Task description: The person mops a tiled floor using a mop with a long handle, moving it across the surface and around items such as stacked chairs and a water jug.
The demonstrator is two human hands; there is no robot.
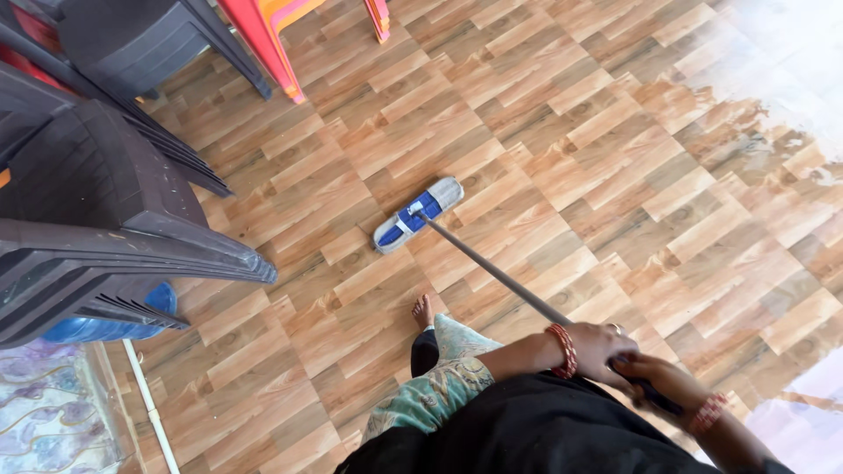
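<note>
**A:** Status on the hands?

**B:** Both clamped on the mop handle point(500, 274). My left hand point(601, 351) is higher up the pole, fingers wrapped round it, red bangles at the wrist. My right hand point(663, 382) sits just behind it at the near end of the pole, also closed round it, touching the left.

**A:** Mop position?

**B:** Handle runs diagonally from my hands up and left to the mop head point(419, 214). The head is a flat pad, blue on top with a pale grey fringe, lying flat on the wood-pattern floor point(571, 158), angled, roughly mid-frame.

**A:** What's around it?

**B:** My bare foot point(423, 310) is on the floor just below the head, near it but not touching. Stacked dark grey plastic chairs point(97, 202) are on the left, well apart from the head. Red chair legs point(263, 39) at the top. A blue container point(114, 325) sits under the grey stack. The floor at far right shows a pale glare.
</note>
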